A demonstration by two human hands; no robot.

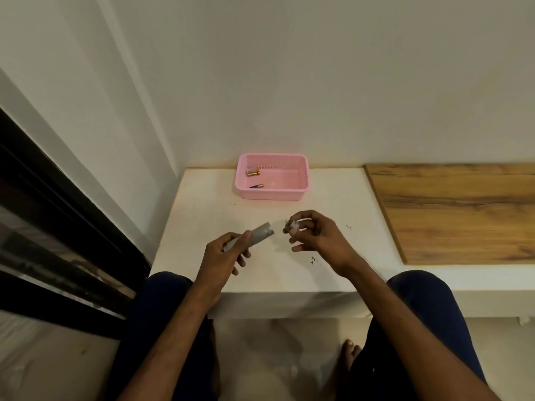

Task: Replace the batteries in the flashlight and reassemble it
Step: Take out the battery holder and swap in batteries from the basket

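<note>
My left hand [224,253] grips a grey flashlight body [260,234], its wide open end pointing up and to the right. A short gap to the right, my right hand [311,231] holds a small grey flashlight part [292,225] between thumb and fingertips; its exact shape is hard to tell. Both are held just above the white ledge [202,204]. Farther back stands a pink basket [302,175] with two copper-tipped batteries inside, one near its back left [253,172] and one lower down [257,186].
A wooden board [451,209] lies on the ledge to the right. A white wall rises behind the basket. A dark window frame [58,227] runs along the left. Small dark specks [314,260] dot the ledge near my right wrist. My knees sit below the ledge's front edge.
</note>
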